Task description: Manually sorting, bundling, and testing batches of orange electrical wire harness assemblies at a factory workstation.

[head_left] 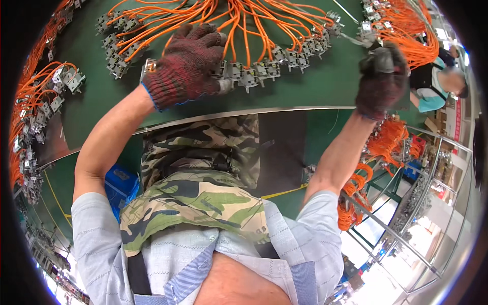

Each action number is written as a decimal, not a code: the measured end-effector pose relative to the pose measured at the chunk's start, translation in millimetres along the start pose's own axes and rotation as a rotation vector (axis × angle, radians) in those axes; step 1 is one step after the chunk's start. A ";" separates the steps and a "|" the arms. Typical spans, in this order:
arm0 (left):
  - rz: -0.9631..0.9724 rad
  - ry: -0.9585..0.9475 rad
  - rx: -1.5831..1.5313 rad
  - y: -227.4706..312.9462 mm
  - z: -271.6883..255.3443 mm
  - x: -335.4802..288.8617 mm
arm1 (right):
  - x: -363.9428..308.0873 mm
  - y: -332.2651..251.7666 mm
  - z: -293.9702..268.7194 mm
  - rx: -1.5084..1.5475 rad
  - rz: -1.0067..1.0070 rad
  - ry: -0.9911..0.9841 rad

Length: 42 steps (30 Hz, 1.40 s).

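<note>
My left hand (190,66), in a dark red and grey knitted glove, lies over a fan of orange cables (249,25) on the green tabletop. Its fingers are spread, and the thumb touches the row of metal connectors (247,76) at the cable ends. A small connector with a copper-coloured part (149,66) sits beside that wrist. At the table's right side my right hand (381,76), gloved the same way, is closed. Something thin and metallic (356,40) projects leftward from near its fingers; what the fist holds is blurred and partly hidden.
More cables with connectors lie at the far left (68,79) and far right (406,40). A metal rail rack (427,178) with hanging orange cable coils (389,137) stands to my right. Beyond it is another person (437,84). A blue bag (121,185) is below the table edge.
</note>
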<state>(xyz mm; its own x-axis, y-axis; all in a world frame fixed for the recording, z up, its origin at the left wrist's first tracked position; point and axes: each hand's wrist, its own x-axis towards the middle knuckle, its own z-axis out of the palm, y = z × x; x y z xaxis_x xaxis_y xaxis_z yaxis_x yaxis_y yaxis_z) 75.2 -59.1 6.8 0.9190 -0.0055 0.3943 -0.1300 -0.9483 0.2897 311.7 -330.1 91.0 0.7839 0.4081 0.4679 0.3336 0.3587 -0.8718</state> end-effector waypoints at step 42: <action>-0.068 -0.172 -0.032 -21.2 118.2 260.3 | 21.8 -53.7 -13.9 -0.442 -0.260 0.078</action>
<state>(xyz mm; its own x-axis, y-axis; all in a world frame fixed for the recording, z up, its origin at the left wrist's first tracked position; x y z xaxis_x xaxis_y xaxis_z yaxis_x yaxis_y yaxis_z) 361.2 -78.0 0.2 0.9757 0.0015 0.2191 -0.0748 -0.9376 0.3396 318.1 -352.1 146.0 0.6766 0.2827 0.6800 0.6988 0.0447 -0.7139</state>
